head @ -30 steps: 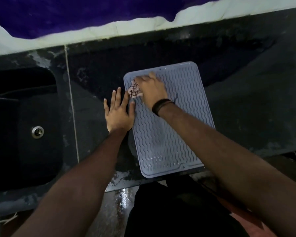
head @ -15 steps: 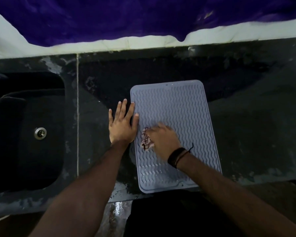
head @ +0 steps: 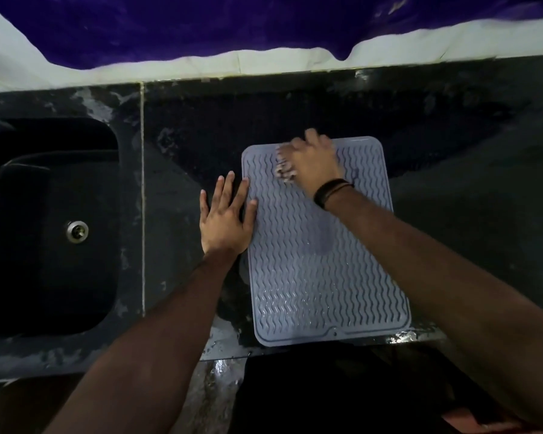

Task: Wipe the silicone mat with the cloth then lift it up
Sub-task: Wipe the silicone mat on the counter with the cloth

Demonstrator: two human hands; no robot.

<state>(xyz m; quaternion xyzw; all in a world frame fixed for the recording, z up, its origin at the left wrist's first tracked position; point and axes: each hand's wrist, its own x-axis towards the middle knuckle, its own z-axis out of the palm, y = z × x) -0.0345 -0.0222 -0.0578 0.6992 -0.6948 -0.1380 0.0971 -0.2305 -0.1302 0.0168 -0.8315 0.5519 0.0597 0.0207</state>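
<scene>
A dark stone counter (head: 452,214) fills the view, with a black sink (head: 54,227) at 9 o'clock. A grey silicone mat (head: 320,261) lies flat at centre, its near edge at the counter's lip. At 9 o'clock of the mat, the left hand (head: 224,219) presses flat, fingers straight. At 12 o'clock, the right hand (head: 312,161) grips a bunched cloth (head: 283,169). Risk: hard strokes could slide the mat off the lip.

A dark counter (head: 452,230) with a sink (head: 54,230) is seen. A grey mat (head: 311,277) is laid flat on it.
</scene>
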